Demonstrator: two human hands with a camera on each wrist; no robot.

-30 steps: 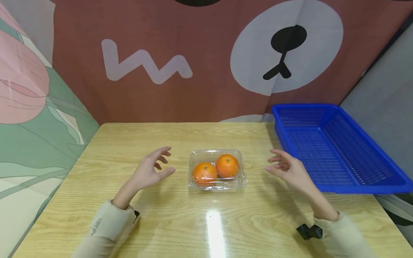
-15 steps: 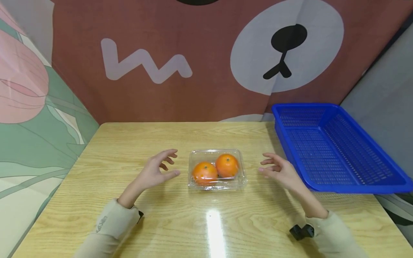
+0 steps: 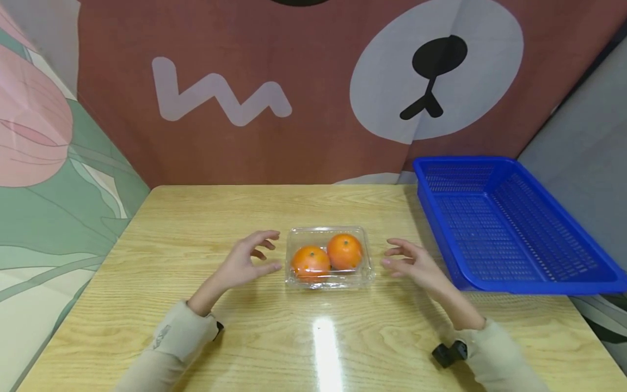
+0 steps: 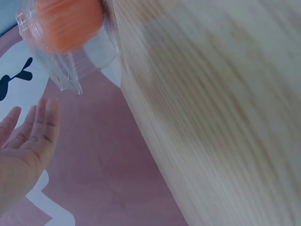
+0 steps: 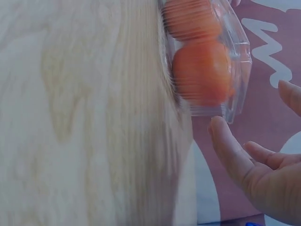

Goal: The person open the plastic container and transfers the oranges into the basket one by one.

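Observation:
A clear plastic clamshell box (image 3: 325, 279) lies on the wooden table, holding two orange fruits with small green stem ends, one orange fruit (image 3: 311, 263) at left and another orange fruit (image 3: 345, 251) at right. Just left of the box is my left hand (image 3: 248, 261), fingers relaxed and pointing toward it, nothing held. My right hand (image 3: 415, 265) faces the box from the other side, thumb and fingers spread, also holding nothing. In the left wrist view, the fingers (image 4: 40, 125) stand a short gap from the box; the right wrist view has a fingertip near its end.
A blue plastic basket (image 3: 443, 239) with perforated sides stands at the table's right, beyond my right hand. Behind the wooden table (image 3: 220, 207) hangs a brown cloth (image 3: 245, 152) with a cartoon face. A black device (image 3: 449, 354) sits at my right wrist.
Both hands have moved inward toward the plastic box, the left one rightward and the right one leftward, each slightly nearer the table's front. The box and its fruits stay put.

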